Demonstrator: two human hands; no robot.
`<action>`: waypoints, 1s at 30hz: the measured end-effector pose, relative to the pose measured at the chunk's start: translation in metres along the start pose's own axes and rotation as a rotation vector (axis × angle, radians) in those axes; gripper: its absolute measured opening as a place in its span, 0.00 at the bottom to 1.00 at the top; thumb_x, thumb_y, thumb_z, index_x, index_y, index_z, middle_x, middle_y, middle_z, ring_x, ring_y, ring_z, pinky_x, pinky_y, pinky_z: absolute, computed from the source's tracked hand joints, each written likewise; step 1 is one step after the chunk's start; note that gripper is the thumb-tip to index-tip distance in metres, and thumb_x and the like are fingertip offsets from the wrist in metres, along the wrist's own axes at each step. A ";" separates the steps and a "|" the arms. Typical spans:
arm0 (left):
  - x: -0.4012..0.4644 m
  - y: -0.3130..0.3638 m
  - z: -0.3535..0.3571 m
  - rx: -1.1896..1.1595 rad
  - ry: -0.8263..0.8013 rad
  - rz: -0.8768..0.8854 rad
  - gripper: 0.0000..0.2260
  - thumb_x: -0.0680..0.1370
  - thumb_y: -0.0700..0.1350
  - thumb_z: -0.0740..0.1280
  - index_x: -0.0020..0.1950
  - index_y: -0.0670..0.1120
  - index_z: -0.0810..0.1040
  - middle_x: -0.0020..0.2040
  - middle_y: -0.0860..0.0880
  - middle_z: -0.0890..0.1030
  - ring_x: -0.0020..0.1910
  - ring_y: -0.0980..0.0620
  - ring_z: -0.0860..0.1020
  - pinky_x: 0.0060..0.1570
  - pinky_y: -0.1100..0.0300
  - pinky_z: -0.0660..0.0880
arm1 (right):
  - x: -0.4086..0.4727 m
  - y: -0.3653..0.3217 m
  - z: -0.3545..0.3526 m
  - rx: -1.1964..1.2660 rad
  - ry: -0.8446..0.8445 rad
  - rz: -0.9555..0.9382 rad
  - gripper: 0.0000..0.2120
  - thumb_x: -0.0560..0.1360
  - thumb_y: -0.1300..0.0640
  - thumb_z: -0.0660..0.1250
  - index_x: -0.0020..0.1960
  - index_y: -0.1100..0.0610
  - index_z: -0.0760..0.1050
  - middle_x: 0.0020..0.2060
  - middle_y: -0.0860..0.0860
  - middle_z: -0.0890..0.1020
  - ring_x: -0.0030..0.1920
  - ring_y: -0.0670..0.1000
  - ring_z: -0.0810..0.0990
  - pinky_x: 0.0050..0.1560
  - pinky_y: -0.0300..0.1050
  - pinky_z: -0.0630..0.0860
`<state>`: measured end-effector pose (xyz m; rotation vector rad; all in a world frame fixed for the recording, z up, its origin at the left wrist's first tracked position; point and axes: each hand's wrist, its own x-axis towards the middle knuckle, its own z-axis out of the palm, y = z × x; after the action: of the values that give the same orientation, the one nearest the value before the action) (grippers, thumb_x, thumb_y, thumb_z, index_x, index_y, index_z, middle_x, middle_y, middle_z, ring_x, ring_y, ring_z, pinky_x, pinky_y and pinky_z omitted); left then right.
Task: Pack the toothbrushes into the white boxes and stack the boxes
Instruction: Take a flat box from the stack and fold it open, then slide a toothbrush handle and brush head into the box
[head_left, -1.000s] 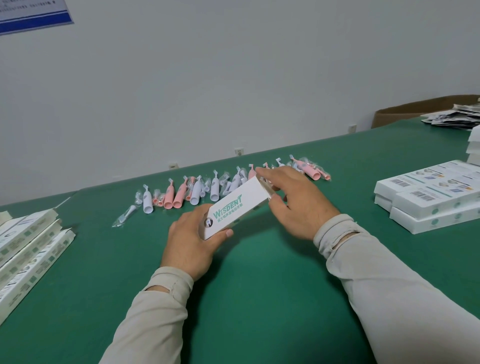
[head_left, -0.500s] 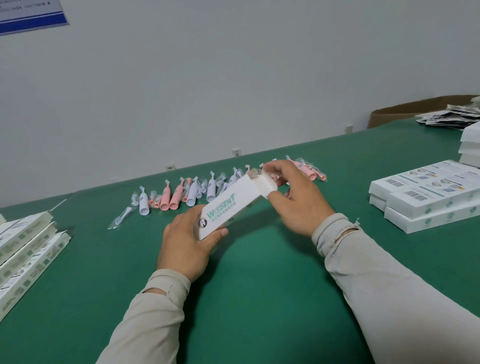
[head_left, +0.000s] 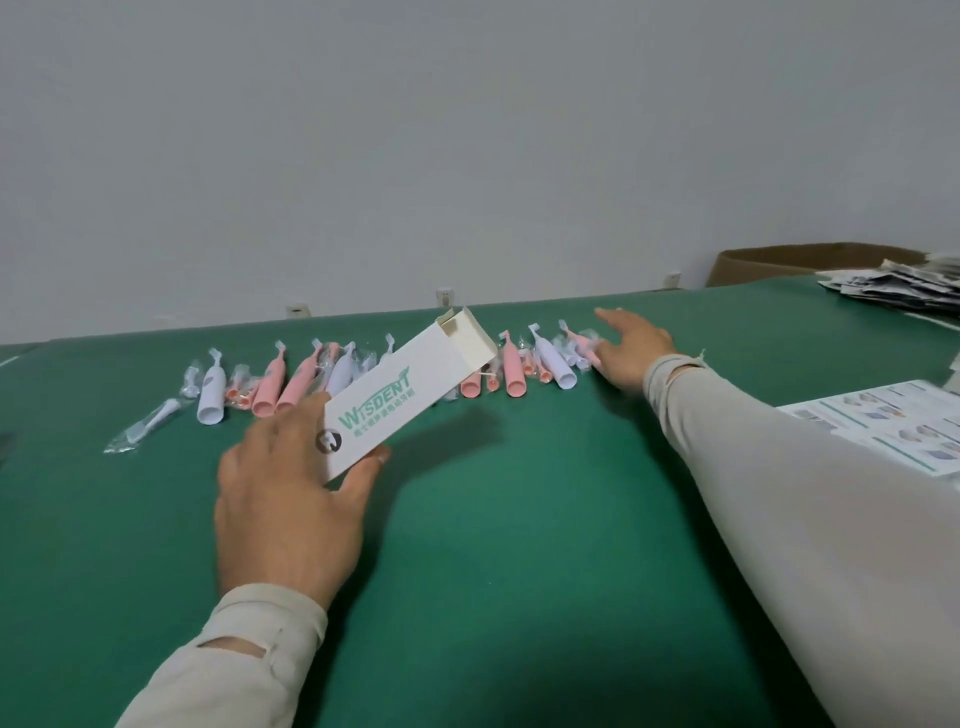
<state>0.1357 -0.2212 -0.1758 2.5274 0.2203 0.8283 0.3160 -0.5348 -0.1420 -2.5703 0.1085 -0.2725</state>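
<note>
My left hand (head_left: 291, 499) has its fingers (head_left: 363, 467) wrapped round the lower end of the long white cardboard box with green lettering (head_left: 410, 395), held tilted with its open flap end up and away from me. My right hand (head_left: 631, 353) holds nothing, its fingers spread loosely over the right end of the row of pink and white plastic toothbrush handles in clear wrappers (head_left: 511, 371), which lies across the far side of the green counter (head_left: 519, 545). The risk I judge: slippery wrappers and close packing mean a grab could drag a neighbour along or scatter the row toward the back edge near the wall. The box mouth is narrow, so a skewed handle could catch on the flap. There is open green felt between my arms; printed white boxes (head_left: 893, 431) crowd the right.
</note>
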 end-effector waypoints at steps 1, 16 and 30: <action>0.000 0.000 0.001 -0.004 -0.006 -0.002 0.30 0.74 0.58 0.70 0.74 0.58 0.66 0.73 0.55 0.70 0.65 0.43 0.71 0.64 0.48 0.65 | 0.009 -0.001 0.003 0.002 -0.037 -0.028 0.25 0.82 0.53 0.59 0.78 0.46 0.62 0.79 0.48 0.59 0.79 0.56 0.57 0.79 0.51 0.52; 0.001 -0.002 0.006 -0.083 -0.023 -0.013 0.25 0.72 0.59 0.70 0.68 0.57 0.72 0.64 0.52 0.77 0.61 0.43 0.73 0.61 0.53 0.64 | 0.044 -0.001 0.020 -0.256 0.003 0.195 0.15 0.78 0.57 0.64 0.63 0.56 0.79 0.58 0.56 0.82 0.55 0.60 0.80 0.52 0.46 0.75; -0.005 -0.001 -0.003 -0.110 -0.022 0.012 0.24 0.74 0.56 0.72 0.67 0.53 0.72 0.70 0.51 0.73 0.65 0.42 0.71 0.60 0.52 0.64 | -0.125 -0.048 0.016 -0.284 0.015 0.201 0.23 0.75 0.52 0.66 0.68 0.55 0.68 0.63 0.57 0.74 0.63 0.62 0.74 0.54 0.53 0.76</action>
<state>0.1299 -0.2207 -0.1764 2.4361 0.1479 0.7942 0.1981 -0.4690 -0.1514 -2.8100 0.4367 -0.2122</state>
